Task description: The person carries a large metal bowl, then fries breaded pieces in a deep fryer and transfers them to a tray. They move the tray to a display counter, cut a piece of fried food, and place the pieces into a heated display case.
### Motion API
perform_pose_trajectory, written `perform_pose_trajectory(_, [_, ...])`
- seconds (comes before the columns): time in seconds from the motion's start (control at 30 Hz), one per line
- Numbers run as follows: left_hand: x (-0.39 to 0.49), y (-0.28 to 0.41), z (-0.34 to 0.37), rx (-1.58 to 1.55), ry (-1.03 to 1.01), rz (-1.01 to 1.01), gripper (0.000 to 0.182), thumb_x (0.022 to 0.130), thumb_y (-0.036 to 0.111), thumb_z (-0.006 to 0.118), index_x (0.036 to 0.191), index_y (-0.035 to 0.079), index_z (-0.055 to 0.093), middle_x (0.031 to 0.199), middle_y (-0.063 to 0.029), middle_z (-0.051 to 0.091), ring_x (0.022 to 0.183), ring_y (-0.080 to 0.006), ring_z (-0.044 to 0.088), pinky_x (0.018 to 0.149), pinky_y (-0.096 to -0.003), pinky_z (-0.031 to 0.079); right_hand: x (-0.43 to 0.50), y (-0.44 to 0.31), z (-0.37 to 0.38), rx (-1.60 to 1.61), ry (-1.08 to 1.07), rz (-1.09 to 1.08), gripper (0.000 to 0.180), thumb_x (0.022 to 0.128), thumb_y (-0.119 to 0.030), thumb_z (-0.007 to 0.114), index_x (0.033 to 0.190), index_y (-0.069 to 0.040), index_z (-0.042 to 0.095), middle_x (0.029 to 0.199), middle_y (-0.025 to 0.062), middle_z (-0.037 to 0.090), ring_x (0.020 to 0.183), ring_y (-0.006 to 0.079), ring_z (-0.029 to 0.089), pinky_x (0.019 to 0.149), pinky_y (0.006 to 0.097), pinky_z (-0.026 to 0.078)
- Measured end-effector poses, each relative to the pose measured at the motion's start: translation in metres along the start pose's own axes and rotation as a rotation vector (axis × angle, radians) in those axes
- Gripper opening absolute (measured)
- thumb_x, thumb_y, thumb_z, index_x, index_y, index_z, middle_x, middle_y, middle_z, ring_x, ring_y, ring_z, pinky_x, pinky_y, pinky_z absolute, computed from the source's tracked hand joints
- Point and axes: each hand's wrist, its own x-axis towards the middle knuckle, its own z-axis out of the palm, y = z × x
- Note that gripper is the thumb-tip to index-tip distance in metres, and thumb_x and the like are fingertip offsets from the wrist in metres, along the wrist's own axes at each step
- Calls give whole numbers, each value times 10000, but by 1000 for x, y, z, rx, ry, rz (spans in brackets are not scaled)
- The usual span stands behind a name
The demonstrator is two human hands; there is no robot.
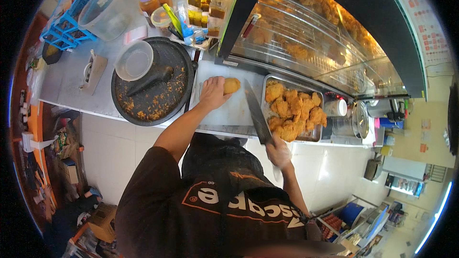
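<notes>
My left hand [214, 92] rests on a white cutting board [236, 113], its fingers around a rounded yellowish-brown piece of food [232, 86]. In my right hand [279, 153] is the handle of a large knife, held at the board's right front. The knife's broad blade [259, 114] points away from me over the board and does not touch the food piece. Just right of the blade stands a metal tray [318, 135] of fried chicken pieces [294, 107].
A large black round pan [161, 109] with orange crumbs and a plastic bowl [134, 60] lies left of the board. A glass display warmer [304, 43] with fried food stands behind. A clear plastic tub [105, 14] and blue basket [68, 25] are back left. Someone in dark clothes [68, 218] is at lower left.
</notes>
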Motion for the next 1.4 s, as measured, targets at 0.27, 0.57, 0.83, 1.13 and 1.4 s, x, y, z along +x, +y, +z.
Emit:
perform_pose_trajectory(0.27, [-94, 17, -12, -215, 130, -120, 570, 732, 275, 756, 1161, 32, 471, 1178, -142, 519, 1133, -343, 448, 952, -453, 332, 92, -51, 78, -353, -125, 116, 237, 934, -224, 441, 1003, -9, 512, 922, 306, 623, 917, 479, 596, 811, 546, 452])
perform_pose_trajectory(0.57, [-95, -3, -47, 79, 120, 109, 599, 899, 279, 534, 1426, 67, 345, 1471, -103, 355, 1359, -354, 279, 1095, -497, 229, 108, -70, 101, -490, -269, 113, 243, 931, -155, 378, 1076, 0, 496, 1020, 314, 622, 1001, 459, 605, 867, 534, 461])
perform_pose_trajectory(0.83, [-85, -15, -33, 256, -141, 252, 552, 969, 328, 386, 1465, 98, 317, 1535, -42, 284, 1409, -330, 219, 1151, -509, 136, 123, -46, 120, -574, -309, 118, 276, 928, -145, 380, 1114, 27, 489, 1063, 309, 619, 1035, 446, 604, 890, 507, 472])
perform_pose_trajectory(1.13, [-79, -8, -37, 152, -38, 245, 559, 937, 313, 468, 1430, 74, 361, 1476, -117, 357, 1364, -352, 297, 1120, -502, 213, 117, -56, 109, -360, -288, 175, 275, 958, -236, 389, 1102, -16, 472, 1020, 326, 617, 1004, 477, 590, 883, 548, 438])
perform_pose_trajectory(1.4, [-117, 0, -32, -147, 66, -97, 620, 771, 247, 702, 1273, 14, 422, 1306, -179, 468, 1218, -354, 416, 1024, -457, 313, 153, -75, 63, -546, -155, 29, 352, 919, -230, 458, 1208, -38, 400, 1065, 295, 593, 1031, 464, 573, 887, 524, 455])
